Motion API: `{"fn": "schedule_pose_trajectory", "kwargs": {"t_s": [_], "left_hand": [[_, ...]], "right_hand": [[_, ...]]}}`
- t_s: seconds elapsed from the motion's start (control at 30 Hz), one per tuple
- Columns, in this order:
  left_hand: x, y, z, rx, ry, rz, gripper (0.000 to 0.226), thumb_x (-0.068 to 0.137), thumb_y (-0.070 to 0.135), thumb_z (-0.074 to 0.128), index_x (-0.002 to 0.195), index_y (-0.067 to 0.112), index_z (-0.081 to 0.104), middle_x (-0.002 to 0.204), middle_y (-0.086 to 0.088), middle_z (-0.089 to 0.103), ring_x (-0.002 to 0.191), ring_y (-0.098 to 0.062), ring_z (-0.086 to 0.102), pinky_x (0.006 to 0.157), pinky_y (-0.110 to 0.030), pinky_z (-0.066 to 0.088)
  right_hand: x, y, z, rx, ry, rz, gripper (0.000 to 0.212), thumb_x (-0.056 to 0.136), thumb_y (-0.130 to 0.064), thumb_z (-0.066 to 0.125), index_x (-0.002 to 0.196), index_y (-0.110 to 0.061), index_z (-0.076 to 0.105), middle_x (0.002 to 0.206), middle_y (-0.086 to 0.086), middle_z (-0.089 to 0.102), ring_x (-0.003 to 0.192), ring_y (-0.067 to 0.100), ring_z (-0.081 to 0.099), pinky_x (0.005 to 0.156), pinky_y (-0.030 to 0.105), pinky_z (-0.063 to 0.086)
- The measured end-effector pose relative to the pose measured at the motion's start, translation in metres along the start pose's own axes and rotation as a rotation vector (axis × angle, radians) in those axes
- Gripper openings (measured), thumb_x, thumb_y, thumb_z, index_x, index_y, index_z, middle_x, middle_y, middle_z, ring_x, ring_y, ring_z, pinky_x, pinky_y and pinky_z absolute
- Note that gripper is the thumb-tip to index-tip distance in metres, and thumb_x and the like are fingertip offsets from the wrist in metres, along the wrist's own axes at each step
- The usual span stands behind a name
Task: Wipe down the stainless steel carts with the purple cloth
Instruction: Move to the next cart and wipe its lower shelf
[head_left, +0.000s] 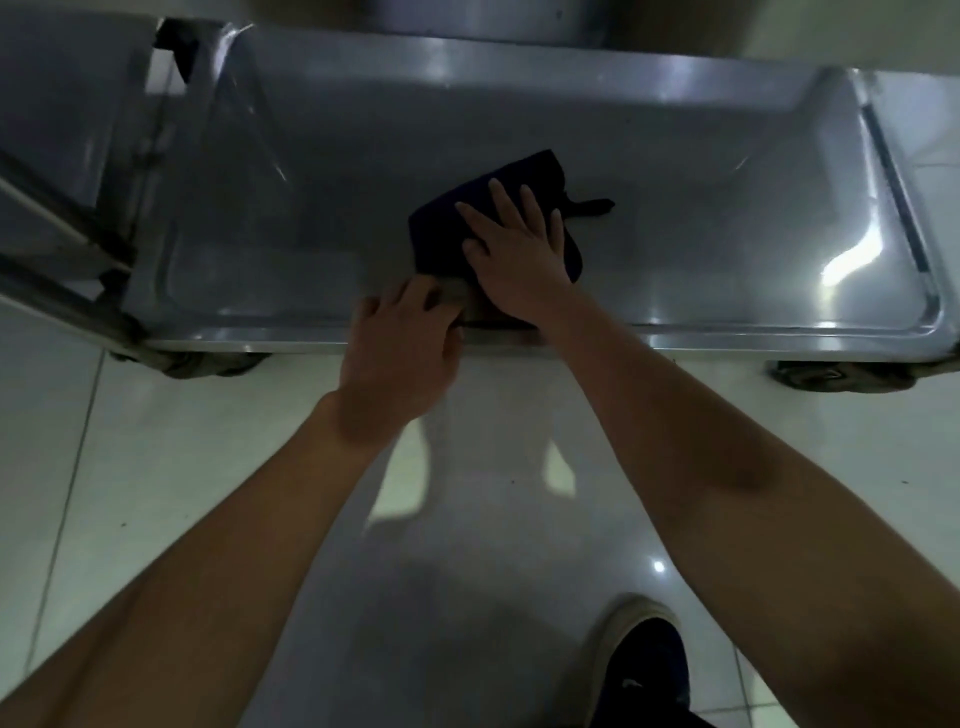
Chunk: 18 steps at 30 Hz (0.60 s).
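At far left, the upright frame (57, 228) of a stainless steel cart (519, 130) rises beside its low, dished tray, with a second steel surface (62, 93) just beyond it. One caster (208, 361) shows under the near left corner, above the pale tiled floor (156, 467).

Left of centre, the person's left hand (400, 358) curls over the tray's near rim, fingers hooked on the lip, apparently bracing the cart; it grips the edge and nothing else.

At centre, the right hand (511, 260) lies flat with fingers spread, pressing the purple cloth (447, 228) against the tray floor close to the near rim. The cloth, which reads almost black in the dim light, is bunched under the palm, a loose tag or corner trailing to its right. The hand pins it down rather than clutching it.

To the right, the rest of the tray stretches bare to its rounded far corner, where a bright glare (852, 260) marks the steel. A second caster (841, 376) sits below that end, and a dark shoe (644, 670) stands on the floor at lower right.

The step in hand appears to be wiping the tray's bottom. The next move likely calls for steady downward pressure while sweeping the cloth sideways toward the tray's ends, the left hand keeping the wheeled cart from rolling.
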<state>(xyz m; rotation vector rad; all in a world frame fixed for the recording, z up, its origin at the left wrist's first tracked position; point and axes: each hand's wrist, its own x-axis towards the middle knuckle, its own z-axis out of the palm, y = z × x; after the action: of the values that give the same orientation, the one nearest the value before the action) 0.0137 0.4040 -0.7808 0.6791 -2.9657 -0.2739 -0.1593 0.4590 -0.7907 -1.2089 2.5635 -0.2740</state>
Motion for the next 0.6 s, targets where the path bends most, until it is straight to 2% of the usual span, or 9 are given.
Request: {"fn": "schedule_pose_trajectory", "kwargs": {"t_s": [0.2, 0.43, 0.6], "left_hand": [[0.010, 0.010, 0.007, -0.009, 0.056, 0.001, 0.030, 0.096, 0.031, 0.046, 0.115, 0.016, 0.065, 0.126, -0.006, 0.056, 0.113, -0.029, 0.053, 0.090, -0.043, 0.038], [0.053, 0.078, 0.024, -0.036, 0.085, 0.111, 0.023, 0.091, 0.028, 0.058, 0.107, 0.017, 0.069, 0.115, -0.009, 0.062, 0.101, -0.033, 0.059, 0.083, -0.043, 0.042], [0.088, 0.145, 0.035, -0.053, 0.026, 0.183, 0.027, 0.094, 0.034, 0.053, 0.114, 0.022, 0.066, 0.129, -0.005, 0.058, 0.114, -0.031, 0.055, 0.089, -0.044, 0.043]], "right_hand": [[-0.004, 0.023, -0.006, -0.020, 0.065, -0.038, 0.051, 0.106, -0.045, 0.028, 0.156, -0.037, 0.024, 0.168, -0.002, 0.006, 0.154, 0.028, -0.004, 0.123, 0.051, -0.002], [-0.004, 0.113, -0.032, 0.004, 0.120, 0.137, 0.051, 0.106, -0.045, 0.028, 0.156, -0.038, 0.023, 0.168, -0.003, 0.005, 0.154, 0.025, -0.004, 0.123, 0.048, -0.003], [-0.018, 0.196, -0.053, 0.039, 0.158, 0.265, 0.051, 0.105, -0.045, 0.030, 0.156, -0.039, 0.024, 0.168, -0.003, 0.005, 0.154, 0.026, -0.003, 0.122, 0.048, -0.003]]}}
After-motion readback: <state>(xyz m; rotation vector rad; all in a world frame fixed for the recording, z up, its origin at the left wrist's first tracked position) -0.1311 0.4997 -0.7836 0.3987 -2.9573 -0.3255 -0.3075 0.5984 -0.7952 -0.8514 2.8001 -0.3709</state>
